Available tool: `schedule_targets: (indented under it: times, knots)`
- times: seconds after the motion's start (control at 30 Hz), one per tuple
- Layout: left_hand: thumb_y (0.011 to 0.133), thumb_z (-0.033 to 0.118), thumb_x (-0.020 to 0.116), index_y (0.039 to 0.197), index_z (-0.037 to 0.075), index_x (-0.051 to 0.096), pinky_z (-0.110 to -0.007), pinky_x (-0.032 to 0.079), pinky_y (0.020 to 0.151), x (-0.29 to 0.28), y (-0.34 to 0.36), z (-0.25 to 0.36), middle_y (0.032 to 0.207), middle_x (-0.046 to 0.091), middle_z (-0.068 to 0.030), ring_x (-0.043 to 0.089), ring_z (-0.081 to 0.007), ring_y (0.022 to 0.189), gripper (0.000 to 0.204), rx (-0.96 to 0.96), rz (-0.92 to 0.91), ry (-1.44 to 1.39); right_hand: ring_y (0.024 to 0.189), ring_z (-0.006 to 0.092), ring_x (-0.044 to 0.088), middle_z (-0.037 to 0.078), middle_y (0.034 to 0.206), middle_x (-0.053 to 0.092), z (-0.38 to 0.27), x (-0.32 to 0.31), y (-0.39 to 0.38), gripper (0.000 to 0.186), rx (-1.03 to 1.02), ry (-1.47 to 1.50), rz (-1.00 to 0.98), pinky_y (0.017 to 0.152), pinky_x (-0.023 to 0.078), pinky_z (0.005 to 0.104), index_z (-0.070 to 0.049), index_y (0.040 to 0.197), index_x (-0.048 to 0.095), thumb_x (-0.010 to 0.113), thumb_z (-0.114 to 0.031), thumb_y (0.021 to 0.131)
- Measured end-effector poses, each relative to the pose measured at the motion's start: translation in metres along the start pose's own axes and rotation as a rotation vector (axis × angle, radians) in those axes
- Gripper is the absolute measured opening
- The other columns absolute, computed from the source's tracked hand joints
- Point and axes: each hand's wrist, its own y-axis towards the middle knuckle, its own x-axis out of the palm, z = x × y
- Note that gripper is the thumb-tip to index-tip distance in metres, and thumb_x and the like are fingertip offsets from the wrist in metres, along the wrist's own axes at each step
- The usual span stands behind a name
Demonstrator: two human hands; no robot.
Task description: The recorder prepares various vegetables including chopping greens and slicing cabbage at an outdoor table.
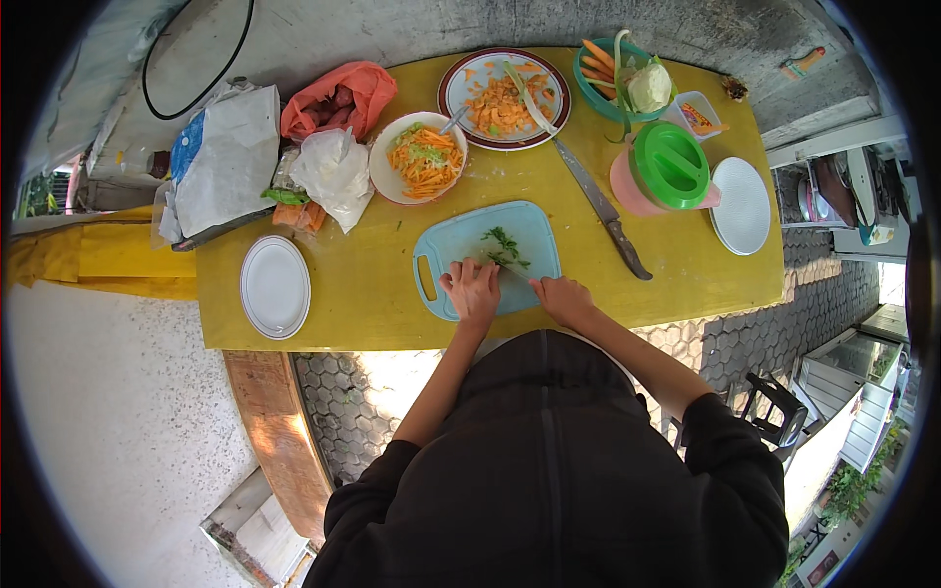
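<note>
A light blue cutting board [461, 245] lies on the yellow table [372, 294] right in front of me. A small bunch of green herbs [505, 247] rests on it. My left hand [472, 290] presses down on the near end of the herbs with bent fingers. My right hand [563, 298] is closed at the board's near right corner, on what looks like a small knife whose thin blade points toward the left hand.
A large knife [600, 206] lies right of the board. Behind are a bowl of shredded carrot [421, 157], a plate of carrot pieces [503, 98], a green basket of vegetables [622, 78], a pink jug with green lid [662, 167], white plates [275, 286] [740, 206] and plastic bags [333, 171].
</note>
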Motion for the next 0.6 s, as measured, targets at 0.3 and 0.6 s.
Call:
schedule_targets:
  times: [0.3, 0.6]
  knots:
    - [0.071, 0.019, 0.066, 0.078, 0.015, 0.064, -0.04, 0.029, 0.071, 0.002, -0.003, -0.003, 0.07, 0.048, 0.002, 0.046, -0.018, 0.075, 0.008, 0.024, 0.008, 0.041, 0.074, 0.0448, 0.054, 0.027, 0.075, 0.057, 0.008, 0.008, 0.01, 0.055, 0.029, 0.281, -0.039, 0.069, 0.043, 0.0498, 0.001, 0.077, 0.057, 0.027, -0.042, 0.092]
    - [0.069, 0.017, 0.066, 0.077, 0.014, 0.064, -0.04, 0.03, 0.072, 0.004, -0.005, -0.005, 0.067, 0.047, 0.0016, 0.046, -0.0173, 0.073, 0.008, 0.021, 0.011, 0.02, 0.075, 0.0443, 0.054, 0.027, 0.077, 0.057, -0.006, -0.006, -0.005, 0.053, 0.008, 0.249, -0.05, 0.069, 0.043, 0.0497, 0.001, 0.081, 0.057, 0.027, -0.042, 0.092]
